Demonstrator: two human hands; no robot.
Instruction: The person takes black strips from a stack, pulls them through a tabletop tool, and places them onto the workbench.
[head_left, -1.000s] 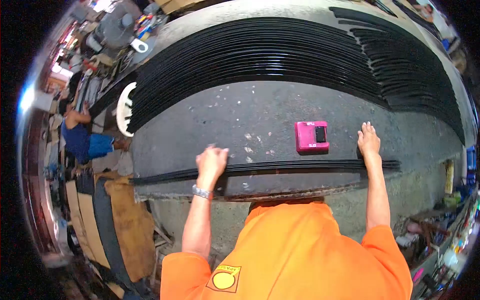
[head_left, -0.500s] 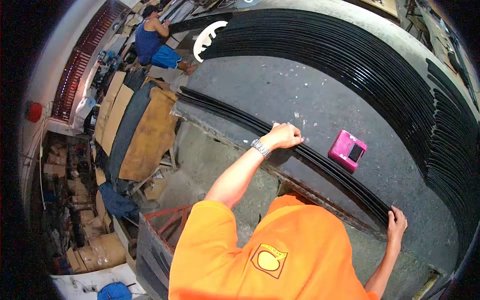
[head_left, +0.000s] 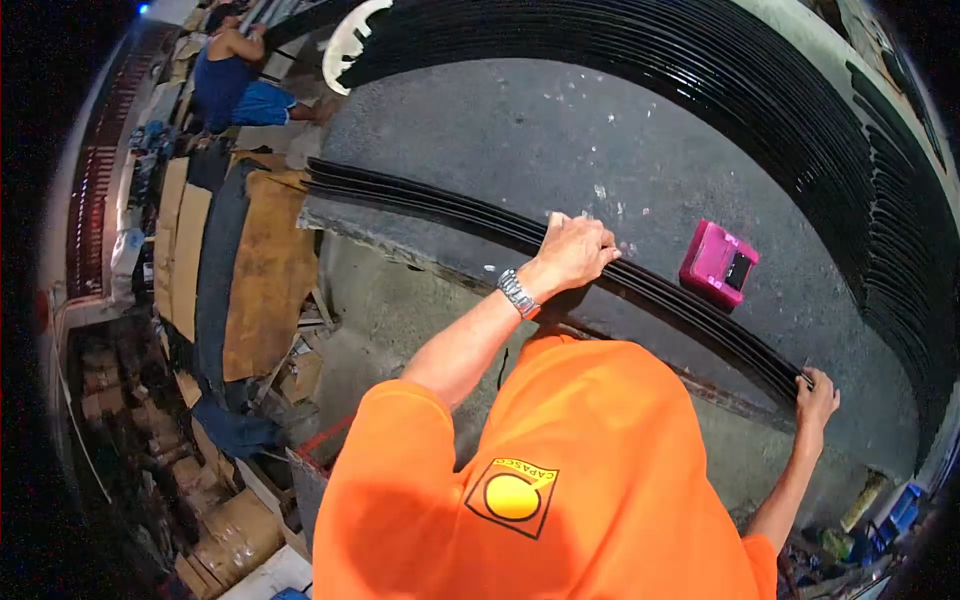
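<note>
A bundle of long black strips (head_left: pixel 430 200) lies along the near edge of the dark table (head_left: pixel 470 120). Around the middle of the bundle, my left hand (head_left: pixel 578 250), with a metal watch at the wrist, has its fingers wrapped over the strips. At the bundle's right end, my right hand (head_left: pixel 818 393) closes its fingers on the strip ends. Just beyond the bundle, between my hands, sits a pink case (head_left: pixel 718 262) with a black part on it.
Many black strips (head_left: pixel 640 40) lie side by side across the table's far side, with more at the right. A white chair (head_left: pixel 348 45) stands beyond the left end. Another person (head_left: pixel 228 80) is at the upper left. Cardboard sheets (head_left: pixel 180 250) lean at the left.
Both hands, apart from the bundle's middle and right end a second ago, have closed on it. The view has turned, shifting the table and the other person in the picture.
</note>
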